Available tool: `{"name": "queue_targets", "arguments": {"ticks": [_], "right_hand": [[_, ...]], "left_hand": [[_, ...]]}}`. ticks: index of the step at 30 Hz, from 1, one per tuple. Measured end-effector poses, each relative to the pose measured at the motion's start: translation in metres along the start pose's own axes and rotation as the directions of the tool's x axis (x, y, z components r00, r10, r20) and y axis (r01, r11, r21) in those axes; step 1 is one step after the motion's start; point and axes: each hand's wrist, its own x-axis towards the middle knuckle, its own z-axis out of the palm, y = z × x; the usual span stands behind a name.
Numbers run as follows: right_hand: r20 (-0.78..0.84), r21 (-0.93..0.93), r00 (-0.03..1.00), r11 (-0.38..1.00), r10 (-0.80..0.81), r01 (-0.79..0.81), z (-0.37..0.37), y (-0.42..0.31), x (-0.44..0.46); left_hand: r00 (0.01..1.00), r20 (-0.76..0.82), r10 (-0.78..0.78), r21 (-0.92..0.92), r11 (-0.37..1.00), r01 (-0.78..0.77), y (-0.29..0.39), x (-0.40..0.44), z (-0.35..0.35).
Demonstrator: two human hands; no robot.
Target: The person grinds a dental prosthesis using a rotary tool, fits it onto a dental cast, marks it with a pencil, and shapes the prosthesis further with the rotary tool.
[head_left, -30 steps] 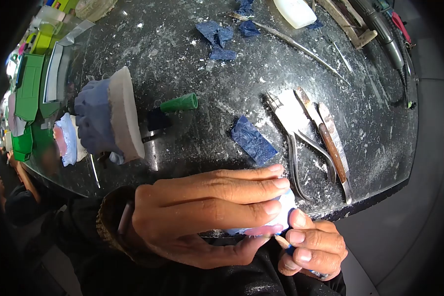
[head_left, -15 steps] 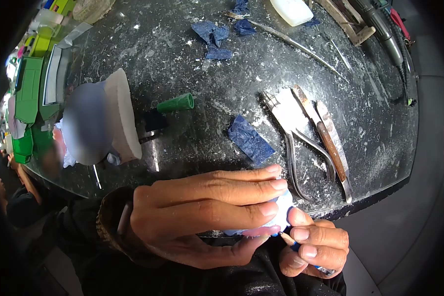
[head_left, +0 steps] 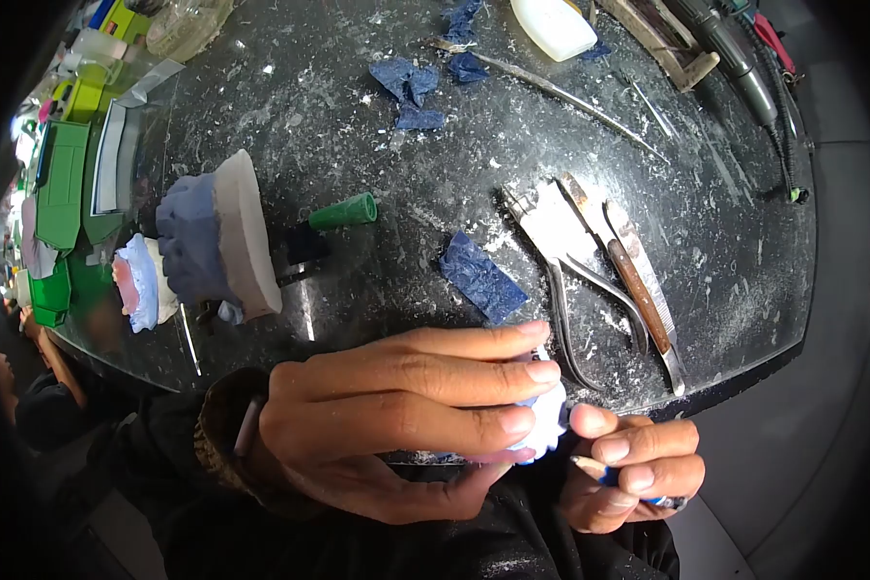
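Observation:
My left hand [head_left: 396, 411] is wrapped from above around a pale blue and white dental cast [head_left: 549, 418], covering most of it; a pinkish edge shows near the thumb. My right hand [head_left: 643, 474] pinches a blue pencil [head_left: 609, 475], its bare wooden point facing the cast with a small gap between them. Just beyond the fingers lies a crumpled piece of dark blue paper [head_left: 483, 277]. Pliers [head_left: 561, 253] rest to the right of it, beside a wooden-handled knife [head_left: 640, 285].
A larger blue and white dental cast [head_left: 246, 232] stands at left near a smaller cast with pink [head_left: 141, 290]. A green cone [head_left: 343, 212], blue paper scraps [head_left: 405, 81], a white bottle [head_left: 555, 27] and a dark handpiece [head_left: 735, 68] lie further off. White dust covers the black table.
My right hand has drawn back to the right, taking the pencil point away from the cast. My left hand keeps its hold. The view has shifted slightly.

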Motion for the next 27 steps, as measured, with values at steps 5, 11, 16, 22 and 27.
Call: {"name": "queue_targets", "arguments": {"ticks": [5, 11, 16, 22, 27], "right_hand": [[-0.022, 0.208, 0.979, 0.959, 0.201, -0.193, -0.010, -0.010, 0.009], [0.102, -0.277, 0.955, 0.930, 0.279, -0.242, -0.028, -0.021, 0.023], [0.275, -0.220, 0.931, 0.958, 0.241, -0.183, -0.030, -0.015, 0.028], [0.330, 0.093, 0.918, 0.960, 0.219, -0.262, -0.020, -0.006, 0.035], [0.270, 0.098, 0.898, 0.918, 0.346, -0.383, -0.009, -0.011, 0.039]], "left_hand": [[0.999, 0.032, -0.042, 0.015, 0.999, 0.041, 0.003, 0.001, -0.004], [0.999, 0.041, -0.033, 0.012, 0.999, 0.033, 0.002, 0.002, -0.004], [0.999, 0.052, -0.003, 0.046, 0.999, 0.000, 0.001, 0.003, -0.003], [0.995, 0.089, -0.040, 0.024, 0.999, 0.038, 0.005, 0.005, -0.005], [0.984, 0.079, -0.160, -0.075, 0.983, 0.166, 0.009, 0.002, -0.002]]}}
